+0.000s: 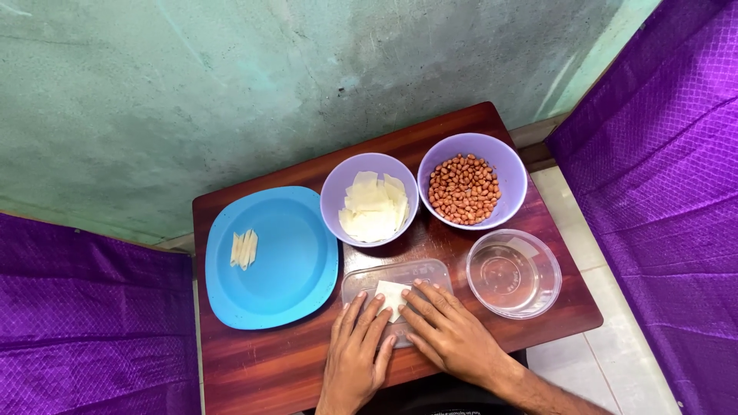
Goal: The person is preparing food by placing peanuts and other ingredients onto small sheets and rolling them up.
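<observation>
A small pale square wrapper [389, 295] lies on a clear plastic lid [400, 275] near the table's front edge. My left hand [357, 352] lies flat with its fingertips on the wrapper's left side. My right hand [446, 330] presses its fingertips on the wrapper's right side. Neither hand grips anything. Behind the lid stands a lilac bowl [335, 194] with several pale square wrappers [373, 207]. A second lilac bowl [510, 170] holds red-skinned peanuts [463, 189].
A blue plate [294, 261] at the left carries a few folded pale pieces [244, 249]. A clear round container with water [513, 273] sits at the right. The small brown wooden table [254, 365] has purple cloth [653, 177] on both sides and a green wall behind.
</observation>
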